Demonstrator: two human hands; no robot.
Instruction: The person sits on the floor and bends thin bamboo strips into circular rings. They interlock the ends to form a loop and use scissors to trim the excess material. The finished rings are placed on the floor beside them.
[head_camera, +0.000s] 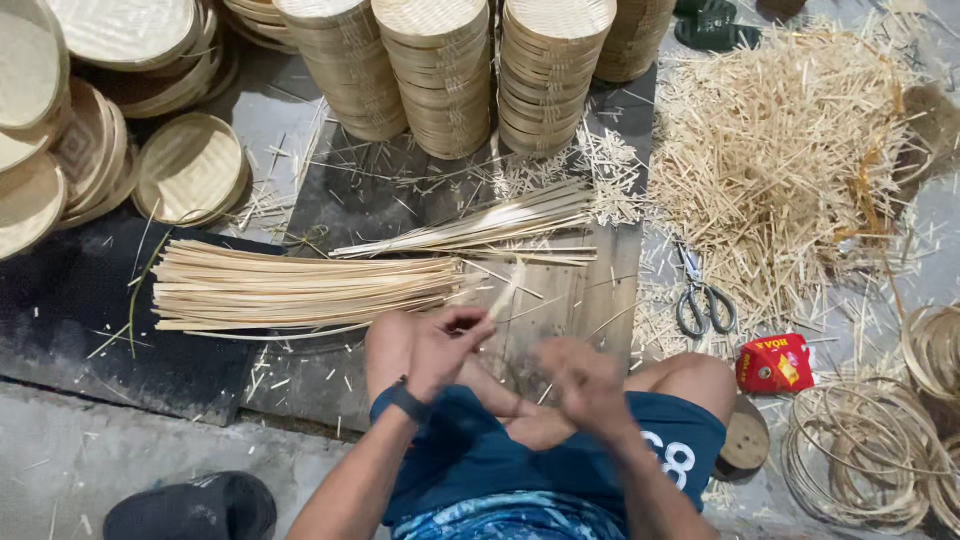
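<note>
My left hand (447, 347) is closed on the near end of a thin pale bamboo strip (507, 290) that rises toward the board. My right hand (588, 382) is blurred, its fingers curled just right of the left hand; whether it grips the strip is unclear. Both hands hover over my knees. A bundle of long bamboo strips (300, 285) lies flat to the left, and a thinner bundle (470, 232) fans out behind it.
Stacks of round woven bamboo lids (440, 75) stand at the back, with flat woven trays (190, 168) at left. A heap of short bamboo offcuts (780, 150), scissors (703, 305), a small red packet (775, 364) and bamboo hoops (870, 455) lie at right. A black sandal (195, 508) rests near left.
</note>
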